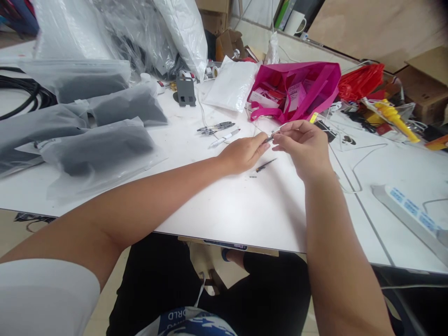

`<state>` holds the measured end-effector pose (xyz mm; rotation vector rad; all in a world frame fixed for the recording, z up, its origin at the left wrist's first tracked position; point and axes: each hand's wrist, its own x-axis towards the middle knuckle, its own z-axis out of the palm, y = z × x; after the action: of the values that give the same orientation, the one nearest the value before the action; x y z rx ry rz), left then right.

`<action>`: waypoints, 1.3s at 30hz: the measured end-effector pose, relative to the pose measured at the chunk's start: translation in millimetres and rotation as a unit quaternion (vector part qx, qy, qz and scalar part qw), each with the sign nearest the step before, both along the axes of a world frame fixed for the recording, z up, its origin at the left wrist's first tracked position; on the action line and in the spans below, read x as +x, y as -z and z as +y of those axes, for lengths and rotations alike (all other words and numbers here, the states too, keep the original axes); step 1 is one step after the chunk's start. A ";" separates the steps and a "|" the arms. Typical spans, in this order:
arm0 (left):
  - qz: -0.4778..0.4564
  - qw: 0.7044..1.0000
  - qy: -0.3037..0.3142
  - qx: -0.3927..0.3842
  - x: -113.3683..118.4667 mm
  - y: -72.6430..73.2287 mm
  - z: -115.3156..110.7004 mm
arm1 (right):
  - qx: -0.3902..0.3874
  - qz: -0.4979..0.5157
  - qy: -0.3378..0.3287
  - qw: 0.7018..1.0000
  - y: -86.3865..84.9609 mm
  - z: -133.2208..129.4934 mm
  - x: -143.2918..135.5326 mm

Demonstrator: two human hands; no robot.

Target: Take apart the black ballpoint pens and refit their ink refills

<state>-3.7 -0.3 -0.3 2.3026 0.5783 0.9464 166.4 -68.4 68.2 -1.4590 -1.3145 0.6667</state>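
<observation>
Both of my hands meet over the middle of the white table. My left hand [245,151] is closed around a slim dark pen [268,139], and its end sticks out past the thumb. My right hand [301,144] pinches at that end with thumb and fingertips; the exact part between them is too small to make out. Just below the hands lies a short dark pen piece [266,165] with a thin pointed end. A tiny spring-like piece [252,177] rests near it. Beyond my left hand are several grey and black pens [216,128] and a white pen [225,138].
Frosted bags with dark contents [98,144] cover the left side. A grey phone stand [185,91], a white plastic packet [233,84] and a pink bag [297,91] of small boxes stand behind. A white power strip [411,210] and loose cables lie right.
</observation>
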 end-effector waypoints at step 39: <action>-0.241 0.834 0.126 -0.480 12.2 -13.7 -13.6 | -0.216 0.276 -0.052 0.935 -5.1 4.9 16.9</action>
<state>8.4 -13.9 13.4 1.1426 0.3772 0.7926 183.2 -63.5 73.4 -1.3943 -0.8325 1.3901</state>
